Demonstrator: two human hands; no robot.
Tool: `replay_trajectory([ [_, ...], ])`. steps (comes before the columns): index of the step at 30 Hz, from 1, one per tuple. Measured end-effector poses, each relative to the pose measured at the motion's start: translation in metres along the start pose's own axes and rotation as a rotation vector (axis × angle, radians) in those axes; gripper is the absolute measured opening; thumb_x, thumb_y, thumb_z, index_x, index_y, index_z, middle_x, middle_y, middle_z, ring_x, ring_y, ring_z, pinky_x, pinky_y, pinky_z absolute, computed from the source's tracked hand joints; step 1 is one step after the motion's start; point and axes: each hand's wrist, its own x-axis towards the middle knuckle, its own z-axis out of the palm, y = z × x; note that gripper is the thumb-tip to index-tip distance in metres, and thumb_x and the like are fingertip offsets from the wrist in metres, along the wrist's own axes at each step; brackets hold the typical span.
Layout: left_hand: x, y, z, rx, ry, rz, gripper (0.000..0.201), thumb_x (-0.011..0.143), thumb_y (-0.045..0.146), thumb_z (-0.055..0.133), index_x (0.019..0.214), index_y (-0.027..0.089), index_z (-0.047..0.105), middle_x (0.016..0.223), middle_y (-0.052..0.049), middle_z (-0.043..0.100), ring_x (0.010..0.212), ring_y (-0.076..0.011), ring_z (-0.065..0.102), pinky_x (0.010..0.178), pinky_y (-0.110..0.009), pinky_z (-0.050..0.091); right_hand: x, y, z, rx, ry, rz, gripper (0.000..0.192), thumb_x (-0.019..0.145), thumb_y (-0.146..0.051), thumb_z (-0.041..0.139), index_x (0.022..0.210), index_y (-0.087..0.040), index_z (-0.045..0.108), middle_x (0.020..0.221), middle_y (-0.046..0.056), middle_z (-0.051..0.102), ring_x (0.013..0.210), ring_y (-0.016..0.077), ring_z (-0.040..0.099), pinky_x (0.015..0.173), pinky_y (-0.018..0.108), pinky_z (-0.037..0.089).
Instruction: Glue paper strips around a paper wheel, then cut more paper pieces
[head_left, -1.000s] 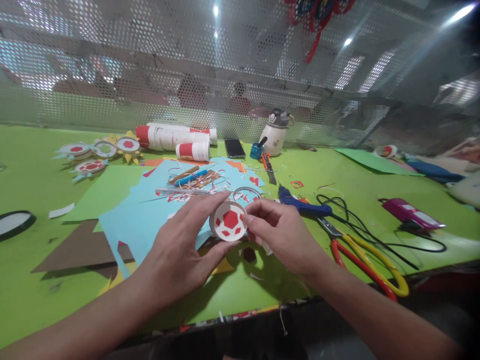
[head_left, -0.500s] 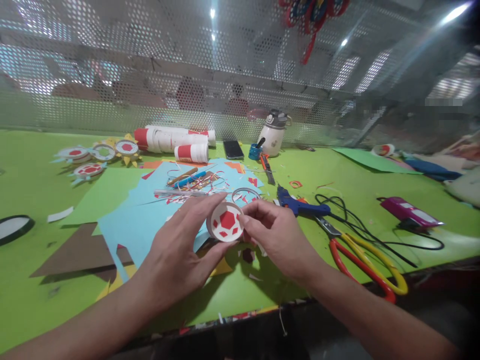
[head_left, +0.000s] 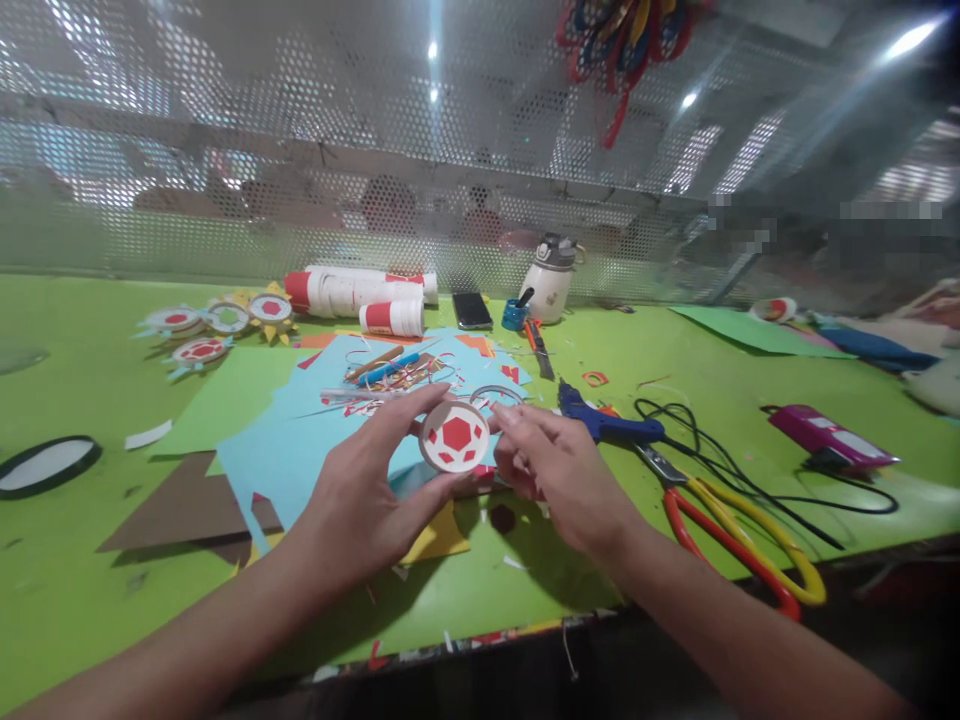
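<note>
While pinched by its rim between thumb and fingers of left hand (head_left: 367, 500), small round white paper disc with red hexagon pattern (head_left: 454, 436) held above near-centre green tabletop (head_left: 75, 560). Right hand (head_left: 559, 470) just beside, fingers loosely spread, empty. Probably light, flimsy, easily creased; best gripped by edges.

- Left hand (head_left: 360, 495): forearm reaching in from lower left, thumb and fingers (head_left: 420, 403) curled in a pinch grip.
- Right hand (head_left: 559, 470): forearm from lower right, fingers loosely extended toward the left hand.
</note>
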Motion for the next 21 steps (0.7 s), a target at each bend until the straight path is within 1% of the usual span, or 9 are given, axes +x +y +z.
replay_trajectory([
  [2, 0.001, -0.001, 0.000, -0.034, 0.000, -0.028, 0.060, 0.078, 0.033, 0.069, 0.132, 0.023, 0.045, 0.128, -0.010, 0.061, 0.109, -0.0238, 0.062, 0.091, -0.038, 0.054, 0.001, 0.002, 0.000, 0.000, 0.008, -0.003, 0.046, 0.090, -0.051, 0.053, 0.058, -0.017, 0.050, 0.051, -0.006, 0.043, 0.042, 0.0043, 0.033, 0.038, 0.019, 0.024],
  [4, 0.001, -0.002, 0.000, -0.060, 0.006, -0.041, 0.061, 0.078, 0.032, 0.070, 0.132, 0.023, 0.044, 0.128, -0.010, 0.061, 0.111, -0.0234, 0.061, 0.093, -0.038, 0.053, 0.000, 0.003, -0.001, 0.032, 0.027, 0.019, 0.042, 0.089, -0.054, 0.053, 0.068, -0.018, 0.055, 0.050, -0.007, 0.045, 0.040, 0.0043, 0.032, 0.037, 0.019, 0.021],
  [7, 0.002, -0.002, 0.000, -0.086, 0.013, -0.038, 0.059, 0.078, 0.030, 0.069, 0.132, 0.022, 0.045, 0.129, -0.011, 0.060, 0.113, -0.0236, 0.060, 0.095, -0.038, 0.052, -0.001, -0.003, -0.006, 0.076, 0.056, 0.017, 0.035, 0.088, -0.054, 0.055, 0.081, -0.019, 0.060, 0.052, -0.007, 0.049, 0.039, 0.0050, 0.034, 0.036, 0.019, 0.022],
  [11, 0.002, -0.001, 0.000, -0.091, 0.024, -0.019, 0.059, 0.079, 0.029, 0.069, 0.132, 0.021, 0.045, 0.129, -0.011, 0.060, 0.114, -0.0242, 0.059, 0.094, -0.039, 0.052, -0.002, -0.025, -0.015, 0.053, 0.103, -0.035, 0.037, 0.088, -0.054, 0.055, 0.084, -0.018, 0.063, 0.054, -0.005, 0.050, 0.039, 0.0060, 0.036, 0.036, 0.021, 0.024],
  [13, 0.002, -0.001, 0.000, -0.087, 0.025, -0.012, 0.060, 0.079, 0.028, 0.068, 0.133, 0.022, 0.044, 0.130, -0.011, 0.059, 0.113, -0.0242, 0.060, 0.094, -0.040, 0.053, 0.002, -0.040, -0.019, 0.011, 0.113, -0.115, 0.035, 0.088, -0.053, 0.055, 0.084, -0.019, 0.064, 0.055, -0.004, 0.050, 0.040, 0.0066, 0.036, 0.036, 0.022, 0.023],
  [15, 0.002, -0.001, 0.000, -0.087, 0.018, -0.005, 0.060, 0.079, 0.028, 0.068, 0.133, 0.023, 0.044, 0.131, -0.012, 0.058, 0.112, -0.0242, 0.060, 0.093, -0.040, 0.053, 0.014, -0.053, -0.021, -0.044, 0.087, -0.239, 0.034, 0.089, -0.052, 0.055, 0.083, -0.020, 0.063, 0.053, -0.005, 0.048, 0.040, 0.0068, 0.035, 0.037, 0.023, 0.023],
  [17, 0.002, -0.002, 0.000, -0.085, 0.007, 0.000, 0.059, 0.079, 0.028, 0.067, 0.133, 0.022, 0.043, 0.132, -0.012, 0.058, 0.113, -0.0243, 0.060, 0.093, -0.040, 0.053, 0.035, -0.062, -0.023, -0.149, 0.033, -0.371, 0.036, 0.089, -0.053, 0.053, 0.074, -0.020, 0.059, 0.049, -0.006, 0.045, 0.038, 0.0061, 0.032, 0.037, 0.023, 0.023],
  [19, 0.001, -0.004, 0.001, -0.078, -0.001, 0.000, 0.059, 0.080, 0.028, 0.066, 0.134, 0.022, 0.042, 0.132, -0.012, 0.057, 0.116, -0.0247, 0.058, 0.095, -0.042, 0.053, 0.064, -0.064, -0.023, -0.326, -0.029, -0.405, 0.044, 0.088, -0.058, 0.050, 0.068, -0.020, 0.056, 0.047, -0.006, 0.045, 0.037, 0.0057, 0.033, 0.038, 0.023, 0.024],
  [21, 0.001, -0.006, 0.002, -0.075, -0.010, 0.000, 0.060, 0.081, 0.028, 0.065, 0.135, 0.023, 0.041, 0.134, -0.011, 0.056, 0.119, -0.0252, 0.056, 0.096, -0.043, 0.052, 0.098, -0.058, -0.022, -0.449, -0.071, -0.385, 0.049, 0.085, -0.062, 0.050, 0.063, -0.019, 0.054, 0.047, -0.006, 0.048, 0.038, 0.0057, 0.036, 0.038, 0.023, 0.027],
])
